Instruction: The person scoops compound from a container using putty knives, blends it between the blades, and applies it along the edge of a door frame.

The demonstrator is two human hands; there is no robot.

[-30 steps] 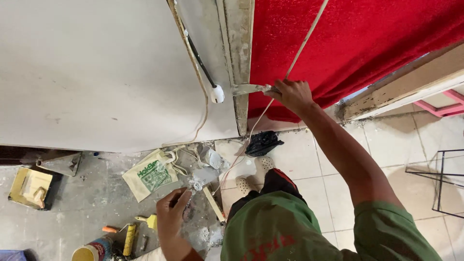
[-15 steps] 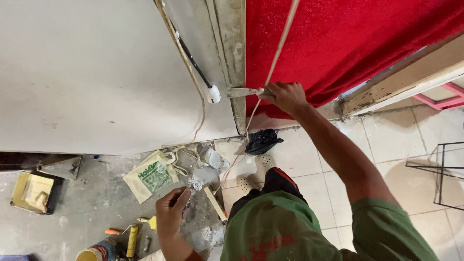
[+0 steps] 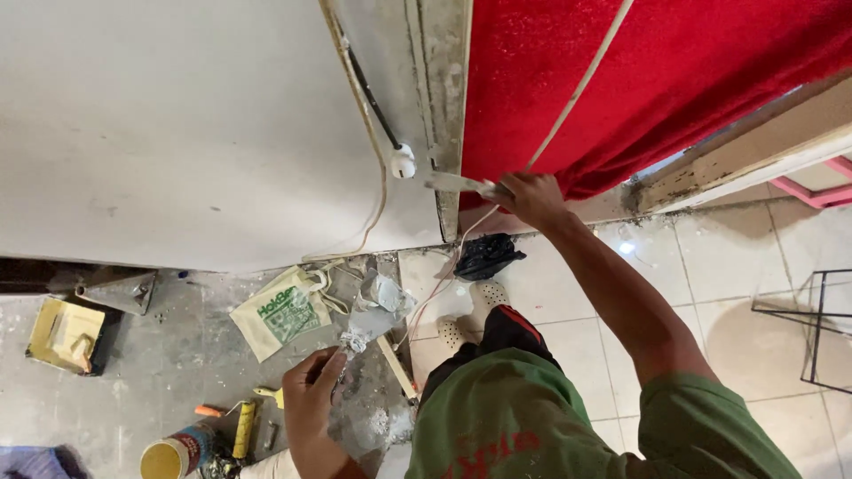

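Right hand (image 3: 531, 197) up at the wall, fingers wrapped tight round the handle of a flat metal putty knife (image 3: 457, 184), its blade laid against the rough grey strip of plaster (image 3: 441, 106) running up the white wall (image 3: 177, 124), just beside the edge of the red carpet-like sheet (image 3: 657, 80). A small white round fitting (image 3: 403, 161) with a dark cable sits just left of the blade tip. Left hand (image 3: 311, 399) down low, fingers closed round a second scraper loaded with grey filler (image 3: 359, 335), held above the floor. Down on that dusty grey floor (image 3: 151, 372): a cream cloth bag with green print (image 3: 282, 312) near the wall's foot, a yellow paint roller (image 3: 243, 429) beside an open tin of yellow paint (image 3: 173, 454) toward the bottom edge, a black crumpled bag (image 3: 486, 255) on the pale tiles by the person's sandalled feet
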